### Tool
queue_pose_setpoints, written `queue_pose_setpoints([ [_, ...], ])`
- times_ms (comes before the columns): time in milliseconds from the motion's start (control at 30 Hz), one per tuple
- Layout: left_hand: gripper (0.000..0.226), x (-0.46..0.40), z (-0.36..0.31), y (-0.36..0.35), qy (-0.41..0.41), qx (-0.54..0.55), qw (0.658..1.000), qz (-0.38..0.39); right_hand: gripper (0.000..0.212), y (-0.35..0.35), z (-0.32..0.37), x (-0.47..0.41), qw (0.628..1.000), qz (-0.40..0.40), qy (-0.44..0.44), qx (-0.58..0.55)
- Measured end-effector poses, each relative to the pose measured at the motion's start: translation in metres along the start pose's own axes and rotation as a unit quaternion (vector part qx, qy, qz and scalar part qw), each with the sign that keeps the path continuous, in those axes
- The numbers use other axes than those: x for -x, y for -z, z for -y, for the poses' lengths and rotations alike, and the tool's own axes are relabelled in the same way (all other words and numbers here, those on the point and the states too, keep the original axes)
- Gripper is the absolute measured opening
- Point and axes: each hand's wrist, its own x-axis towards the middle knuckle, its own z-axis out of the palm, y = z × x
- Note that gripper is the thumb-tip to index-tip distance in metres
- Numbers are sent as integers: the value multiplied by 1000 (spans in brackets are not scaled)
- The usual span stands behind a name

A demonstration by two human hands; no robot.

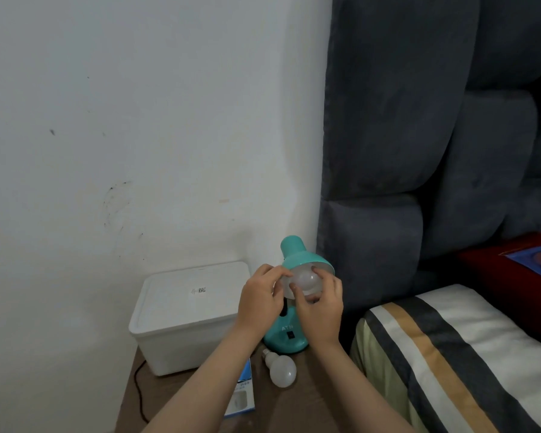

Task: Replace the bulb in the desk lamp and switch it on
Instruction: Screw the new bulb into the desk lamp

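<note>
A teal desk lamp [294, 250] stands on a brown bedside table [297, 404], its shade tilted toward me. A white bulb [308, 279] sits inside the shade. My right hand [320, 307] has its fingers closed around that bulb from below and the right. My left hand [261, 296] grips the left rim of the shade. The lamp's round base [286, 337] shows a small black switch between my wrists. A second white bulb [280, 368] lies on its side on the table in front of the base.
A white lidded box [188, 314] stands left of the lamp against the wall. A blue and white bulb carton [242, 398] lies under my left forearm. A black cable [139, 392] runs down the table's left edge. A padded grey headboard and a striped pillow [456, 354] fill the right.
</note>
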Motion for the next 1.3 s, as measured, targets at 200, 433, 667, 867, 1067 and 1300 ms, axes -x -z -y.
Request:
queue_pose_setpoints([
  [200, 32, 0, 0, 0, 1, 2, 1000, -3, 46, -1, 2, -2, 998, -9, -63, -18],
  [433, 31, 0, 0, 0, -1, 0, 1000, -7, 50, -2, -3, 4, 1000, 6, -23, 2],
  [667, 31, 0, -1, 1, -4, -4, 1000, -6, 55, 0, 2, 1, 998, 4, -52, -25],
  [867, 30, 1, -1, 1, -4, 1, 1000, -10, 45, 0, 1, 1, 999, 16, -37, 7],
  [1067, 31, 1, -1, 0, 3, 8, 1000, -8, 54, 1, 3, 3, 1000, 11, -28, -1],
  [1300, 31, 1, -1, 1, 3, 5, 1000, -7, 46, 0, 2, -1, 1000, 7, -26, 1],
])
